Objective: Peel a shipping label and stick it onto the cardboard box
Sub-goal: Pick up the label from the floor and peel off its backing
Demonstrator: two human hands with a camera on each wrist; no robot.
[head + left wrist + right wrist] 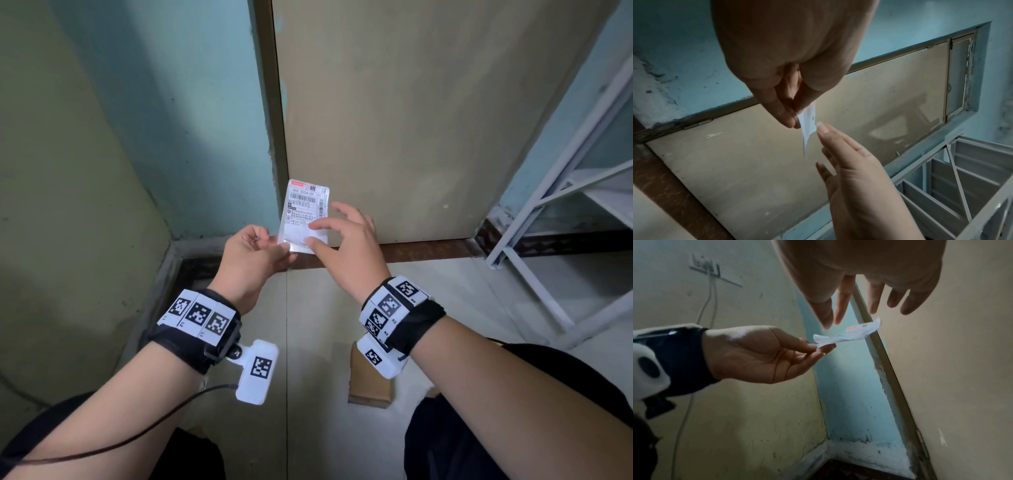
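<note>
A white shipping label (pixel 306 209) with barcodes is held up in front of me, its printed face toward me. My left hand (pixel 282 249) pinches its lower left corner between thumb and fingers; the left wrist view shows the pinch (pixel 795 120) on the bent label (pixel 808 123). My right hand (pixel 313 234) has its fingers straight and spread, with thumb and index tips at the label's lower edge. Whether they touch it I cannot tell. The small brown cardboard box (pixel 368 387) lies on the floor below, partly hidden by my right wrist.
A beige door (pixel 411 120) stands straight ahead above a brown threshold (pixel 428 251). A white metal rack (pixel 565 222) stands at the right. Green and blue walls (pixel 102 154) close off the left. A cable (pixel 137 438) runs from my left wrist camera.
</note>
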